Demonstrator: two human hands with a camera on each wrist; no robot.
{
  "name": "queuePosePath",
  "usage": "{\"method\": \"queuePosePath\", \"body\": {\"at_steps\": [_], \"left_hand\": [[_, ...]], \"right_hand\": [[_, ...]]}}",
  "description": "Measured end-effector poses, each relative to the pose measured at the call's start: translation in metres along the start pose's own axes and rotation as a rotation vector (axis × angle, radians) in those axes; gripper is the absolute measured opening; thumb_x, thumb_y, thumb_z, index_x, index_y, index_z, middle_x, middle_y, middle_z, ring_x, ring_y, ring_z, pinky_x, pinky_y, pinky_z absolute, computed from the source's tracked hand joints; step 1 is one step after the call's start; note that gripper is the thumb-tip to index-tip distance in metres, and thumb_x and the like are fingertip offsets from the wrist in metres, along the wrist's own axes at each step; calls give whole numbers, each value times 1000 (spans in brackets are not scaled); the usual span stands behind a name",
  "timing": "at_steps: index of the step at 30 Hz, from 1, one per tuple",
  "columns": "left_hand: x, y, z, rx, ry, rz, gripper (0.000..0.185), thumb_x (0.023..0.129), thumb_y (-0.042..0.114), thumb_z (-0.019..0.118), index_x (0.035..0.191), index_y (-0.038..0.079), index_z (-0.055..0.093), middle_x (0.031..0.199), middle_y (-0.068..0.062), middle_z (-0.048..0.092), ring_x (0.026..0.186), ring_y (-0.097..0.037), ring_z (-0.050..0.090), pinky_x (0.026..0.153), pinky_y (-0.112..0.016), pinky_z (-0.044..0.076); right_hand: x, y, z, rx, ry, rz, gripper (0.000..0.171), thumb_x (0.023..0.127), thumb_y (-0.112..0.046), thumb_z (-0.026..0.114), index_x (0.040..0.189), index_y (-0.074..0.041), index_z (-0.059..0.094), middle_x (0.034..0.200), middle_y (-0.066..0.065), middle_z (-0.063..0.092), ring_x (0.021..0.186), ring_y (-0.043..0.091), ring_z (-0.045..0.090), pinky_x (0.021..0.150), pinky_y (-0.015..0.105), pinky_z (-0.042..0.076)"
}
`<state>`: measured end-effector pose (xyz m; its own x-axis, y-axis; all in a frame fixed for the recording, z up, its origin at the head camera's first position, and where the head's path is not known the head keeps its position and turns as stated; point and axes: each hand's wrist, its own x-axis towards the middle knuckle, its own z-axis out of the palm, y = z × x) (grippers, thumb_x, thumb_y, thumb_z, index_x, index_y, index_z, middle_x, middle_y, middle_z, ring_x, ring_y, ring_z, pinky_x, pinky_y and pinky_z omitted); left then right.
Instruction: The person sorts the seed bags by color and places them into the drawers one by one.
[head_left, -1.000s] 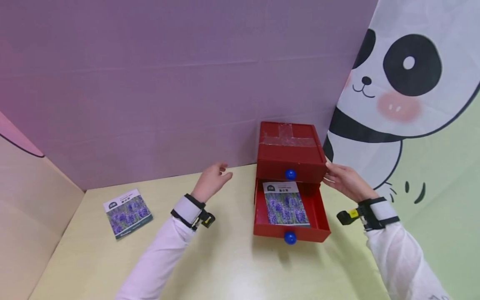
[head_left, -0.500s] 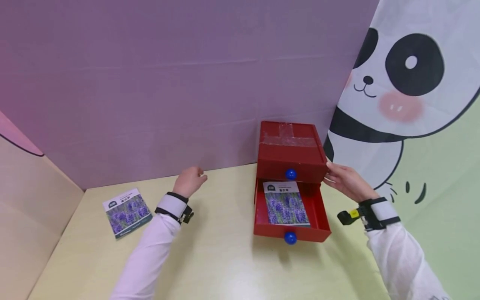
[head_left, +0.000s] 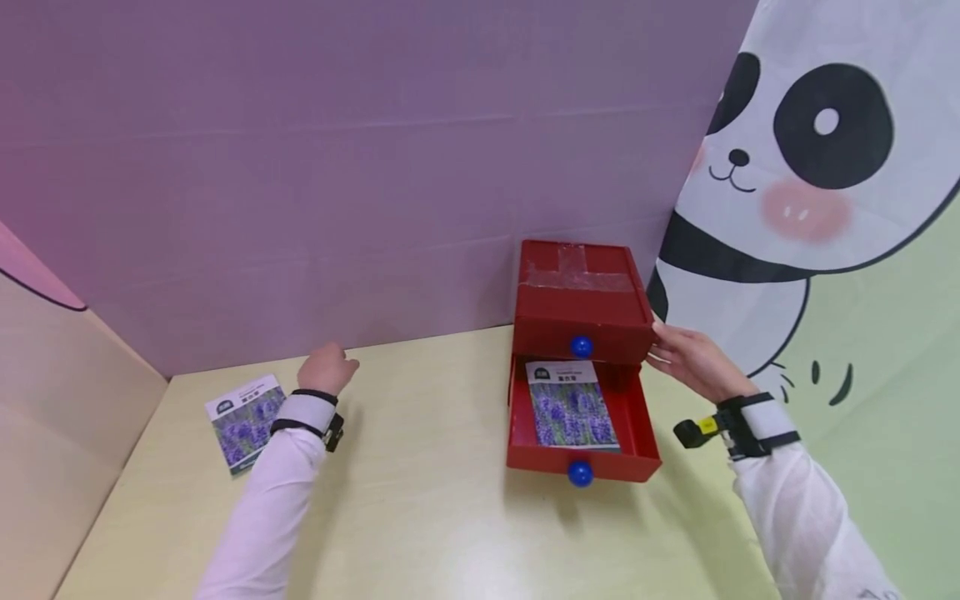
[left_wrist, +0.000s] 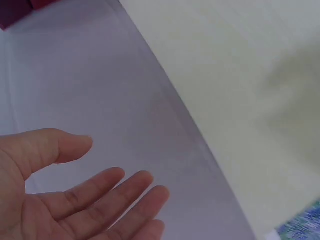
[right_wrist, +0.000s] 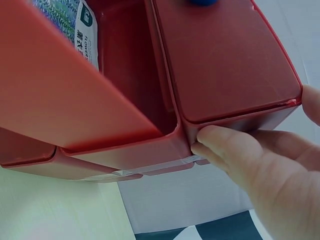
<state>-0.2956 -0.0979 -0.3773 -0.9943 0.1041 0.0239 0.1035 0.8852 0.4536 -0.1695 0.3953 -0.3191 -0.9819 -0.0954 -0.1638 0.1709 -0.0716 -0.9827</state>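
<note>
In the head view, my left hand (head_left: 327, 370) is held above the left part of the table, close to a lavender seed packet (head_left: 238, 425), its forearm partly covering that packet. The left wrist view shows the hand's fingers (left_wrist: 102, 200) loosely bent with nothing between them. A red two-drawer box (head_left: 577, 304) stands at the right; its lower drawer (head_left: 638, 425) is pulled out, with a second lavender packet (head_left: 573, 408) lying in it. My right hand (head_left: 693, 360) rests against the box's right side, thumb near the top edge and fingers (right_wrist: 235, 150) along the side wall.
Blue round knobs (head_left: 581, 347) sit on both drawer fronts. Behind the pale table (head_left: 420, 500) rises a purple backdrop (head_left: 337, 208), which the box stands close to. A panda-printed sheet (head_left: 810, 225) hangs at the right, and a pale side wall (head_left: 60, 433) stands at the left.
My left hand has moved leftward, away from the box and toward the packet on the table, which its forearm now partly covers. The right hand and the drawer stay put.
</note>
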Motion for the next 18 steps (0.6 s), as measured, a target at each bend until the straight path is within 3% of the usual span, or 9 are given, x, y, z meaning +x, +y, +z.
{"method": "queuePosePath", "body": {"at_steps": [3,5,8,11,18], "left_hand": [[-1,-14,-2,2,-19,-42,29,83,18,52,59,6,42,58,-7,45,54,-23,46,46,-35,40],[-3,-22,-5,10,-52,-53,27,83,18,52,64,0,48,63,-13,50,57,-26,50,49,-38,43],[-5,-33,-9,23,-135,-55,32,83,18,51,86,-13,54,84,-27,57,70,-34,56,62,-44,48],[-7,-43,-13,34,-204,-60,42,82,18,50,102,-19,51,101,-34,55,82,-40,56,73,-48,48],[-15,-72,-16,18,-200,-131,35,79,16,51,92,-17,53,93,-33,56,81,-40,55,74,-50,47]], "right_hand": [[1,-1,1,13,-11,-10,22,95,-26,46,111,-19,59,108,-7,63,102,12,58,85,24,49],[1,-1,1,23,-23,-20,21,96,-25,44,108,-20,60,107,-7,64,101,12,59,84,24,50],[2,-2,2,32,-31,-27,21,97,-24,43,106,-19,61,106,-6,64,100,12,59,83,24,50],[1,-4,3,12,-25,-27,21,97,-24,43,109,-18,59,106,-7,64,100,11,59,83,23,50],[1,-4,4,22,-22,-23,22,96,-25,44,111,-16,58,106,-6,64,100,12,59,83,24,50]]}}
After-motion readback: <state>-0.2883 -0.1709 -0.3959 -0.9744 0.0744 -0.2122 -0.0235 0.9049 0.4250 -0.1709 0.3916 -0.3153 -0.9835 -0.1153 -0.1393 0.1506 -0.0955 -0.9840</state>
